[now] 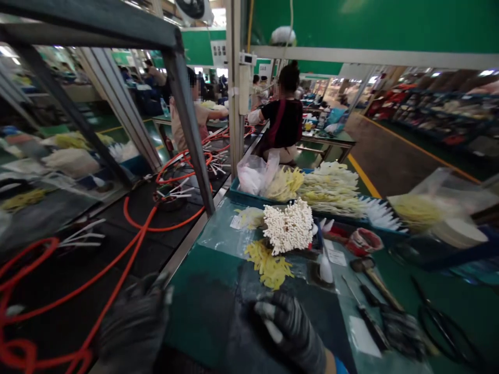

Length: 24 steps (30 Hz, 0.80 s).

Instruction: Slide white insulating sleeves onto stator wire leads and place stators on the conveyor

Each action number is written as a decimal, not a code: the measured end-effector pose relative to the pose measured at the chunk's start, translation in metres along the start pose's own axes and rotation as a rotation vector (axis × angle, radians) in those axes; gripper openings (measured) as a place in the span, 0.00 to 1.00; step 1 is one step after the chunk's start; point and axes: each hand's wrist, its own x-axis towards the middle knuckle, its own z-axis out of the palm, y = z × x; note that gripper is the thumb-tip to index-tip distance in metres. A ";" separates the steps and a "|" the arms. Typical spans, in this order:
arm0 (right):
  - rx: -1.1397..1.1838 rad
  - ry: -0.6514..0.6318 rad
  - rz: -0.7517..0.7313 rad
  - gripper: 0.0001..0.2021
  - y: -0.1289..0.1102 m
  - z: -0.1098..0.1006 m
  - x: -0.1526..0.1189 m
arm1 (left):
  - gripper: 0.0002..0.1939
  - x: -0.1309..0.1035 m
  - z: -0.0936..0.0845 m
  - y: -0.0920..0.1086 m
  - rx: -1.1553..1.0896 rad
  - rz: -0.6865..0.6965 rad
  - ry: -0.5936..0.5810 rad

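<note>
My left hand, in a dark glove, is over the black belt's edge near the red hose. Motion smears its fingers, and I cannot tell whether it holds anything. Resting low over the dark mat is my right hand, in a grey and black glove with bare fingertips. Its fingers are loosely bent, thumb and index apart, with nothing visible between them. Beyond it lies a loose pile of yellow strips. A dense bunch of thin white stems with round tips stands behind that pile.
Blue trays hold pale yellow strips and white pointed pieces. At right lie a hammer, a screwdriver, scissors and a red tub. A metal frame post rises at left. Co-workers sit farther along.
</note>
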 end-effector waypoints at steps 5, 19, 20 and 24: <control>0.070 -0.061 -0.046 0.13 -0.009 0.005 0.023 | 0.23 0.095 -0.023 0.108 -0.049 0.168 -0.157; -0.088 0.041 0.007 0.17 0.020 0.003 0.015 | 0.20 0.175 0.062 0.104 -0.432 0.317 -0.244; -0.084 0.027 0.009 0.16 0.022 0.003 0.015 | 0.20 0.174 0.069 0.101 -0.494 0.316 -0.240; -0.026 0.010 0.054 0.13 0.033 0.009 0.002 | 0.22 0.169 0.083 0.092 -0.586 0.319 -0.178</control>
